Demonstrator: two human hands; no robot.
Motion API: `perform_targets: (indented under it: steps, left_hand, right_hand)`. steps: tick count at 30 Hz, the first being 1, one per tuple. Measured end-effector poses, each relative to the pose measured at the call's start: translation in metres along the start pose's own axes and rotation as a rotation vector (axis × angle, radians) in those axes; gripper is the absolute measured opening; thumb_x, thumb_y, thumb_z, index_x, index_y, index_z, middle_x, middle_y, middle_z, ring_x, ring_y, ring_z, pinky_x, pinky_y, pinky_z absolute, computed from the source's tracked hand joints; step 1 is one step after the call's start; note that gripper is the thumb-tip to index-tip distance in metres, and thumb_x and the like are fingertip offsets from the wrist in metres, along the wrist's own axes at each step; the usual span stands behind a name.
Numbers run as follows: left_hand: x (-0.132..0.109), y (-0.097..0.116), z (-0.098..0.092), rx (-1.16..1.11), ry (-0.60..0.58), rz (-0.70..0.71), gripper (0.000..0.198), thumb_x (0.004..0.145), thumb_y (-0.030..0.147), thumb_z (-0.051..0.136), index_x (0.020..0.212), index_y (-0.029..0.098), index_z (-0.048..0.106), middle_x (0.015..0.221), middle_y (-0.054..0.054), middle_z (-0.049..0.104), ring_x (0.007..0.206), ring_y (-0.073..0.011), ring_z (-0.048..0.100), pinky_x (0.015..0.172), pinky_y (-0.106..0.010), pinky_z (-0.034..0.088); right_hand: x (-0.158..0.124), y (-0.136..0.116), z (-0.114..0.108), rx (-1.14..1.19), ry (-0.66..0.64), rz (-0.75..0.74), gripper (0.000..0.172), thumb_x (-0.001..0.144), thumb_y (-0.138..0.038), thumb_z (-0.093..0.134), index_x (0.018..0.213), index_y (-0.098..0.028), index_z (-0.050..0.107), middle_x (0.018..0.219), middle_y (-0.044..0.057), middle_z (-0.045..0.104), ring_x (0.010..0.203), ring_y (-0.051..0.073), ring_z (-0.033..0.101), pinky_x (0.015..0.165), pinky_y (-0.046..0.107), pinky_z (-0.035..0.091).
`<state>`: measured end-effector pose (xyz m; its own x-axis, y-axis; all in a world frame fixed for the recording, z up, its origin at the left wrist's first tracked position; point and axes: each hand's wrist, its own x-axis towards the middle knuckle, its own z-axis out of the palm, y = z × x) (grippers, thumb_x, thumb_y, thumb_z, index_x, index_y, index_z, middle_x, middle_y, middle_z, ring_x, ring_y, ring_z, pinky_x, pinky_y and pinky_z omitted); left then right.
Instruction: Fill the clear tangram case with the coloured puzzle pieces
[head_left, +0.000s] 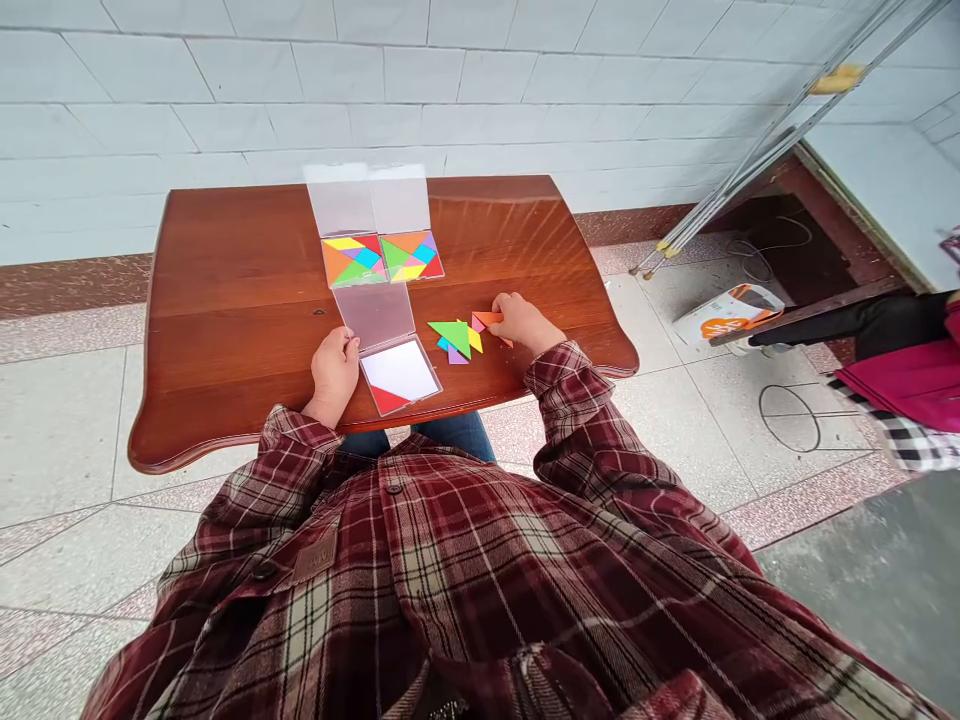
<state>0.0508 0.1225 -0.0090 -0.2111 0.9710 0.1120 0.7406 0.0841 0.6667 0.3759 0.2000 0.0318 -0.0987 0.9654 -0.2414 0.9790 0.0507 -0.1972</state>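
Note:
On the wooden table, a clear plastic tangram case (401, 372) lies open in front of me, its lid (375, 315) folded back. One red triangle (388, 400) sits in its near left corner on a white base. My left hand (334, 372) is at the case's left edge by the hinge, fingers curled and pinching there. To the right is a loose pile of tangram pieces, with a large green triangle (454, 337) on top and yellow, blue, purple and pink pieces partly covered. My right hand (525, 324) is closed on an orange triangle (487, 318) at the pile's right side.
Two more open tangram cases with filled bases, a left one (352, 260) and a right one (412, 256), lie behind on the table (232, 300). A tiled wall (495, 80) stands beyond. Crutches (720, 190) lean at the right, near a white-and-orange box (727, 312) on the floor.

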Motion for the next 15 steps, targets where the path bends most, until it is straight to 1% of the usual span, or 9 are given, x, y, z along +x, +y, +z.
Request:
perform_targets:
  steps: [5, 10, 15]
  left_hand:
    - [-0.001, -0.002, 0.000, -0.015, 0.002, 0.005, 0.021, 0.087, 0.031, 0.044, 0.097, 0.019, 0.058, 0.092, -0.006, 0.066, 0.086, -0.0201, 0.060, 0.082, -0.033, 0.044]
    - [0.000, -0.002, -0.001, -0.021, -0.004, 0.003, 0.021, 0.086, 0.031, 0.044, 0.097, 0.019, 0.058, 0.093, -0.007, 0.066, 0.087, -0.0203, 0.060, 0.081, -0.033, 0.044]
    - [-0.001, 0.002, -0.004, -0.028, -0.018, 0.008, 0.020, 0.087, 0.030, 0.044, 0.095, 0.020, 0.059, 0.089, -0.005, 0.066, 0.083, -0.0185, 0.059, 0.079, -0.031, 0.043]
  right_hand:
    - [0.002, 0.006, 0.004, 0.038, 0.026, 0.008, 0.042, 0.078, -0.026, 0.070, 0.116, -0.015, 0.057, 0.117, 0.014, 0.057, 0.098, 0.023, 0.060, 0.090, 0.034, 0.046]
    - [-0.004, 0.011, 0.004, 0.042, 0.026, 0.063, 0.049, 0.077, -0.034, 0.072, 0.120, -0.014, 0.057, 0.119, 0.014, 0.056, 0.096, 0.023, 0.060, 0.086, 0.033, 0.046]
    - [-0.011, 0.015, 0.000, 0.025, 0.004, 0.093, 0.047, 0.076, -0.033, 0.073, 0.116, -0.015, 0.058, 0.112, 0.013, 0.057, 0.093, 0.022, 0.057, 0.084, 0.033, 0.045]
